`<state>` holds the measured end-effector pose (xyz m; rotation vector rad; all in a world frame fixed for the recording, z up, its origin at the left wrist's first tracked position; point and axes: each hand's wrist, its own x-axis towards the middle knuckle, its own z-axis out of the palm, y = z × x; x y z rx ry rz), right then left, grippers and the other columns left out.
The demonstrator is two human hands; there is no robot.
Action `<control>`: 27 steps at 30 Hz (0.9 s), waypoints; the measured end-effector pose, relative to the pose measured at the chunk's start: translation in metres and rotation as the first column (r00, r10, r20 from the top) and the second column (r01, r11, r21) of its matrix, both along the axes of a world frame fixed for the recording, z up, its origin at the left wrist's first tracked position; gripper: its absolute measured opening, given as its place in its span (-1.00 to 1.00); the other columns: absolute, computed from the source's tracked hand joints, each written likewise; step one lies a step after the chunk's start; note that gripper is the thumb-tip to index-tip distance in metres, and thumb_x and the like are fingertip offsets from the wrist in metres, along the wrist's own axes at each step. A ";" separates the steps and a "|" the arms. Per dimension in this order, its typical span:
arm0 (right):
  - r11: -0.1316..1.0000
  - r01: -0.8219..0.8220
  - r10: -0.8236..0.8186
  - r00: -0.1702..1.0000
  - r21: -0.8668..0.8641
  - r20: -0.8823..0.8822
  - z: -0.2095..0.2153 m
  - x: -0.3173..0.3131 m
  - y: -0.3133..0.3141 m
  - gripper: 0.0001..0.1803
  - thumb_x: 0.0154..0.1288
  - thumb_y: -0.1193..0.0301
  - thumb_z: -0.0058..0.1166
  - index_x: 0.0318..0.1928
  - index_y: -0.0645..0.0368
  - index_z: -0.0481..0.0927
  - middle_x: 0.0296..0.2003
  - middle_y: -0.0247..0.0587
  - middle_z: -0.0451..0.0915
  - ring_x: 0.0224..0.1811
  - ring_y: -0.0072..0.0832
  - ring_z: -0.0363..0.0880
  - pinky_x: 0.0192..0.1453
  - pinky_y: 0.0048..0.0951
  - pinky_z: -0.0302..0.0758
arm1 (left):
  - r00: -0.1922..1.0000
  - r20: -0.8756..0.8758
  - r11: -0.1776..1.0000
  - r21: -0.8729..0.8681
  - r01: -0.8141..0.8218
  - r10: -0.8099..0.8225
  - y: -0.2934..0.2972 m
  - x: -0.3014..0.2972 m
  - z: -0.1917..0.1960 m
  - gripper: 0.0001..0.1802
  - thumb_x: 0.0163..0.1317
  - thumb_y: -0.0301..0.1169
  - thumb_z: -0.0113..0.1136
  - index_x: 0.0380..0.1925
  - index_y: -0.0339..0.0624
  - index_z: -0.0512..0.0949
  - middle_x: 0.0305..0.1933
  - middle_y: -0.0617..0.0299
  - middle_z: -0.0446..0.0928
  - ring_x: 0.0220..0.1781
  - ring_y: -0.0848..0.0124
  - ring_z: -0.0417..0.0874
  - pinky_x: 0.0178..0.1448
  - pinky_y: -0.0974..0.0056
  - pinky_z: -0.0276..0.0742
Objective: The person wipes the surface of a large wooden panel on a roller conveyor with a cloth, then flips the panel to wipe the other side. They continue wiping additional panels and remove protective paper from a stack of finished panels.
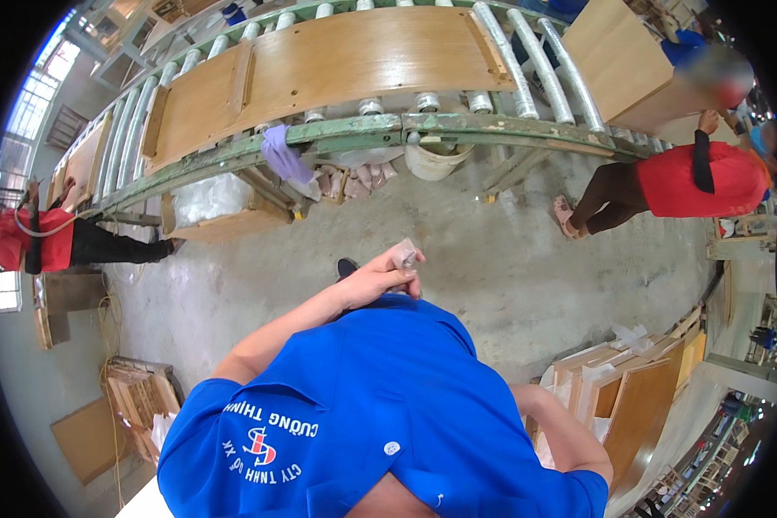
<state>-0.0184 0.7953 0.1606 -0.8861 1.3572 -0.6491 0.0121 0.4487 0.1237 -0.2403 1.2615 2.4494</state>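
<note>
My left hand (378,281) is raised in front of my chest, above my blue shirt (363,414). Its fingers are closed on a small pale packet (403,253) that sticks up past the fingertips. My left forearm runs up to it from the lower left. Only the bent right arm (565,436) shows at the lower right; the right hand itself is hidden behind my shirt. A dark shoe tip (346,267) shows on the concrete floor just beyond the hand.
A green roller conveyor (354,134) carrying curved wooden panels (354,56) spans the top. A purple cloth (283,155) and a white bucket (438,160) hang under it. People in red shirts work at left (39,242) and right (699,177). Wooden boxes (630,388) are stacked at lower right.
</note>
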 end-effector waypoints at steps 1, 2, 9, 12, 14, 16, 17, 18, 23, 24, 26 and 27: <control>1.000 0.001 -0.001 1.000 -0.028 0.022 0.003 0.003 0.003 -0.48 0.03 0.12 0.15 -0.01 0.09 0.51 -0.02 -0.04 0.51 0.01 -0.15 0.47 0.01 -0.29 0.42 | 0.999 0.040 0.999 0.037 0.011 -0.012 0.009 0.002 -0.001 -0.83 0.29 -0.42 -0.04 -0.13 -0.12 0.31 -0.39 0.24 0.47 -0.30 0.45 0.50 -0.15 0.38 0.41; 0.997 -0.064 0.064 0.998 0.037 -0.006 -0.011 0.003 0.012 -0.46 0.01 0.11 0.16 -0.01 0.11 0.50 -0.02 -0.03 0.51 0.01 -0.15 0.47 0.02 -0.29 0.41 | 0.999 0.017 0.998 0.062 0.030 -0.031 0.015 0.002 -0.005 -0.85 0.29 -0.44 -0.04 -0.16 -0.12 0.31 -0.39 0.25 0.45 -0.32 0.46 0.48 -0.18 0.39 0.39; 0.976 -0.187 0.195 0.978 0.107 -0.072 -0.070 0.023 0.059 -0.41 -0.05 0.08 0.19 -0.01 0.12 0.49 -0.02 0.00 0.50 0.00 -0.12 0.47 0.00 -0.28 0.41 | 0.999 0.026 0.994 0.098 0.039 -0.041 0.044 -0.006 -0.005 -0.90 0.24 -0.42 0.06 -0.35 -0.10 0.33 -0.54 0.41 0.26 -0.56 0.62 0.19 -0.50 0.46 0.10; 0.979 -0.105 0.099 0.994 0.177 0.043 -0.049 0.019 0.054 -0.40 -0.05 0.08 0.19 -0.01 0.13 0.49 -0.01 0.01 0.49 0.01 -0.13 0.46 0.00 -0.28 0.41 | 0.997 0.061 0.994 0.094 -0.051 0.045 0.057 0.002 -0.013 -0.82 0.23 -0.37 0.09 -0.48 -0.07 0.32 -0.64 0.46 0.17 -0.63 0.64 0.11 -0.54 0.44 0.04; 0.952 -0.226 0.233 0.972 0.206 -0.008 -0.046 0.021 0.049 -0.40 -0.05 0.08 0.20 0.00 0.13 0.48 -0.01 0.02 0.49 0.01 -0.13 0.46 0.01 -0.29 0.40 | 0.993 0.078 0.991 0.092 -0.094 0.087 0.063 0.008 -0.020 -0.75 0.24 -0.32 0.09 -0.57 -0.05 0.29 -0.70 0.48 0.13 -0.65 0.63 0.09 -0.55 0.43 0.03; 0.947 -0.262 0.272 0.962 0.188 -0.032 -0.037 0.018 0.043 -0.41 -0.05 0.09 0.20 0.00 0.13 0.48 -0.01 0.02 0.49 0.02 -0.13 0.45 0.02 -0.29 0.40 | 0.991 0.083 0.989 0.092 -0.117 0.110 0.065 0.019 -0.029 -0.69 0.26 -0.27 0.05 -0.61 -0.03 0.26 -0.72 0.48 0.12 -0.66 0.62 0.09 -0.55 0.43 0.03; 0.968 -0.195 0.198 0.980 0.158 -0.002 -0.022 0.014 0.039 -0.41 -0.04 0.10 0.20 0.00 0.13 0.48 -0.01 0.03 0.49 0.02 -0.12 0.45 0.02 -0.29 0.40 | 0.989 0.086 0.987 0.091 -0.130 0.122 0.066 0.025 -0.032 -0.66 0.28 -0.24 0.04 -0.64 -0.02 0.24 -0.73 0.48 0.12 -0.66 0.62 0.09 -0.55 0.43 0.03; 0.966 -0.213 0.215 0.977 0.144 0.001 -0.025 0.013 0.041 -0.41 -0.04 0.10 0.20 0.00 0.13 0.48 -0.01 0.02 0.49 0.02 -0.12 0.45 0.02 -0.29 0.40 | 0.984 0.089 0.987 0.002 -0.158 0.157 0.068 0.029 -0.035 -0.65 0.28 -0.22 0.02 -0.64 -0.03 0.24 -0.73 0.47 0.13 -0.66 0.62 0.09 -0.55 0.43 0.03; 0.900 -0.417 0.428 0.900 0.125 -0.081 -0.054 0.023 0.057 -0.42 -0.03 0.11 0.20 0.01 0.14 0.48 -0.01 0.01 0.50 0.01 -0.14 0.46 0.03 -0.30 0.40 | 0.938 0.161 0.921 -0.298 -0.251 0.307 0.075 0.032 -0.037 -0.60 0.30 -0.18 -0.01 -0.69 -0.03 0.24 -0.74 0.45 0.16 -0.67 0.61 0.10 -0.56 0.42 0.05; 0.898 -0.425 0.437 0.894 0.116 -0.098 -0.056 0.023 0.058 -0.42 -0.03 0.11 0.20 0.00 0.14 0.49 -0.01 0.01 0.50 0.01 -0.15 0.46 0.03 -0.30 0.40 | 0.933 0.151 0.912 -0.310 -0.269 0.327 0.073 0.034 -0.036 -0.60 0.29 -0.18 0.00 -0.70 -0.03 0.24 -0.74 0.45 0.16 -0.68 0.61 0.10 -0.56 0.42 0.05; 0.921 -0.331 0.343 0.939 0.204 -0.027 -0.057 0.021 0.058 -0.44 -0.03 0.10 0.19 -0.02 0.14 0.51 -0.02 0.01 0.50 0.01 -0.14 0.46 0.03 -0.31 0.40 | 0.923 0.120 0.891 -0.331 -0.310 0.365 0.068 0.036 -0.038 -0.59 0.29 -0.17 0.01 -0.71 -0.03 0.23 -0.74 0.45 0.17 -0.68 0.62 0.10 -0.56 0.42 0.05; 0.926 -0.284 0.292 0.956 0.250 0.004 -0.057 0.020 0.060 -0.44 -0.03 0.10 0.19 -0.03 0.14 0.52 -0.02 0.01 0.50 0.01 -0.14 0.46 0.03 -0.31 0.40 | 0.909 0.127 0.876 -0.348 -0.333 0.396 0.068 0.035 -0.039 -0.58 0.28 -0.18 0.03 -0.72 -0.02 0.22 -0.74 0.45 0.17 -0.68 0.63 0.10 -0.58 0.42 0.04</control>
